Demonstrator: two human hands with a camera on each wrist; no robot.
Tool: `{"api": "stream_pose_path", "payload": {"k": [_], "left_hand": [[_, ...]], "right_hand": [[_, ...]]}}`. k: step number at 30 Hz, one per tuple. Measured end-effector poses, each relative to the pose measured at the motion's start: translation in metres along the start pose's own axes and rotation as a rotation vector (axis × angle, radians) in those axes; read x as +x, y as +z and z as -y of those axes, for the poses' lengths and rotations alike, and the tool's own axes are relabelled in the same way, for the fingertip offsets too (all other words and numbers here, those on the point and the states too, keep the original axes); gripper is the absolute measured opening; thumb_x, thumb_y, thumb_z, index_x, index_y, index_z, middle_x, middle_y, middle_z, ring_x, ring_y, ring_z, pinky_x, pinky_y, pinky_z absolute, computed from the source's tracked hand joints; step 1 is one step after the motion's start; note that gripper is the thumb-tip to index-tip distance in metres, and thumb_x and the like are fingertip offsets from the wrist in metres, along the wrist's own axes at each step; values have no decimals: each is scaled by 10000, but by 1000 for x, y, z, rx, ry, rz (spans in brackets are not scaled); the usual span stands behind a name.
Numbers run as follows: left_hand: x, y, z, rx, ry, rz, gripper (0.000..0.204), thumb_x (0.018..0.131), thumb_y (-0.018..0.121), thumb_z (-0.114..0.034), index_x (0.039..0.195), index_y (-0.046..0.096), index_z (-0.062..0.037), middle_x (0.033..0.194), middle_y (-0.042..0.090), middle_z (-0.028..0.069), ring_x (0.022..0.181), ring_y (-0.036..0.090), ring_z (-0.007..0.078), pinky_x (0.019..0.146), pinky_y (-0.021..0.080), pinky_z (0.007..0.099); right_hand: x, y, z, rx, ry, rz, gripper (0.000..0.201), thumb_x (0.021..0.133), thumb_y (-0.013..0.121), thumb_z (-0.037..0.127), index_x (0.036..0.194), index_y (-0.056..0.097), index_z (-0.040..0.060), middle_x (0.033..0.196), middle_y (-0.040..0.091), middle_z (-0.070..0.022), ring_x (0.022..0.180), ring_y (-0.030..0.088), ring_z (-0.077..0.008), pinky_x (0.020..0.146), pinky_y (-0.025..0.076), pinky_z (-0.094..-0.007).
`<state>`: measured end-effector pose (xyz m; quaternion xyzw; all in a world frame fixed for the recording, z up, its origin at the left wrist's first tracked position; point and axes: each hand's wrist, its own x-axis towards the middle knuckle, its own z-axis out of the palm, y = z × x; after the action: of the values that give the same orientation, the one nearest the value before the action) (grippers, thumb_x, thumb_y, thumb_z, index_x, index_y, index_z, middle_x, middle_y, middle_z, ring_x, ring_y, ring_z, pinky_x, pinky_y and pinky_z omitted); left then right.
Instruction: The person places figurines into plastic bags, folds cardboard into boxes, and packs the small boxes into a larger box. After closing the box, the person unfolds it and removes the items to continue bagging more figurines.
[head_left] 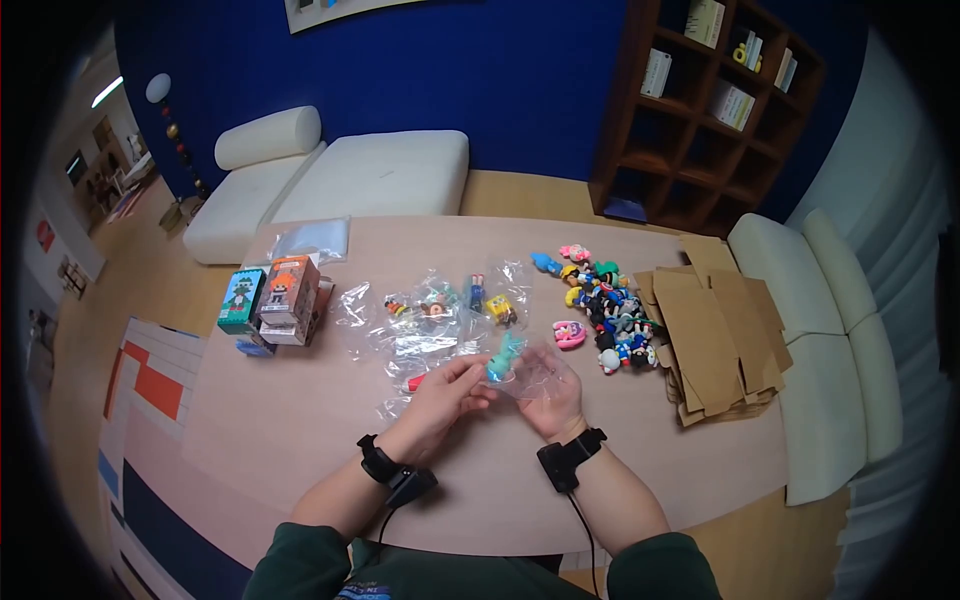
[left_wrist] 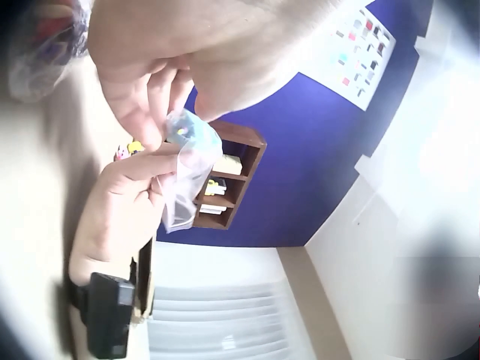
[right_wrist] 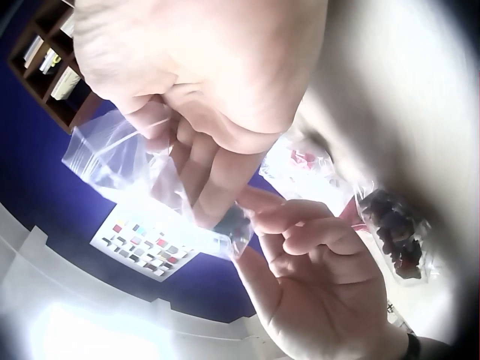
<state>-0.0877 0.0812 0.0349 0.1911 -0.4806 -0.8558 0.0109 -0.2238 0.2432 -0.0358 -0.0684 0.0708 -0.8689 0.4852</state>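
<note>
A teal figure (head_left: 500, 362) sits in a clear plastic bag (head_left: 540, 376) between the two hands, above the table. The left hand (head_left: 445, 400) pinches the figure's end of the bag between thumb and fingers. On the other side, the right hand (head_left: 558, 402) holds the bag, its fingers curled round the film. In the left wrist view the bag (left_wrist: 184, 187) hangs from the fingertips, the blue-green figure (left_wrist: 180, 129) inside. Seen from the right wrist, the bag's zip end (right_wrist: 94, 154) sticks out past the right hand (right_wrist: 202, 67), and the left hand (right_wrist: 322, 277) touches the figure's end.
Bagged figures (head_left: 435, 308) lie behind the hands on the table (head_left: 480, 500). Loose figures (head_left: 615, 315) are piled to the right, beside flattened cardboard (head_left: 715, 340). Figure boxes (head_left: 290, 290) stand at the left, with clear bags (head_left: 315, 240) behind them.
</note>
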Motion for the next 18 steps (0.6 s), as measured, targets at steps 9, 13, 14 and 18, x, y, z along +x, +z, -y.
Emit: {"api": "stream_pose_path", "payload": {"k": [9,13,14,18], "left_hand": [[9,13,-33,224,440,-215,144,970,704,-125,1063,668,-20,978,677,17,874,624,66,758,506,209],[7,29,-46,356,579,-145,102,974,687,-96,1017,647,-13,1003,667,19,869,621,71,773,516,237],[8,31,-48,383,619,-134,93,975,682,-88,1009,641,-11,1008,664,18,870,621,73,784,517,243],[15,30,-54,441,734,-198,62,973,662,-35,1029,646,-15,1053,687,46,940,625,87,834,506,244]], "right_hand": [[6,21,-9,-133,34,-123,296,1056,509,321,1273,571,128,1355,605,-124,1226,608,-315,1010,529,-475],[4,38,-10,-146,132,-112,424,1054,515,343,1428,466,148,1390,560,-129,1246,587,-312,1012,535,-446],[3,39,-10,-143,127,-111,424,1054,515,343,1428,466,148,1390,560,-129,1246,587,-312,1012,535,-446],[0,16,-4,-218,136,-77,470,1049,530,358,1460,448,147,1346,593,-97,1196,611,-255,956,555,-405]]}}
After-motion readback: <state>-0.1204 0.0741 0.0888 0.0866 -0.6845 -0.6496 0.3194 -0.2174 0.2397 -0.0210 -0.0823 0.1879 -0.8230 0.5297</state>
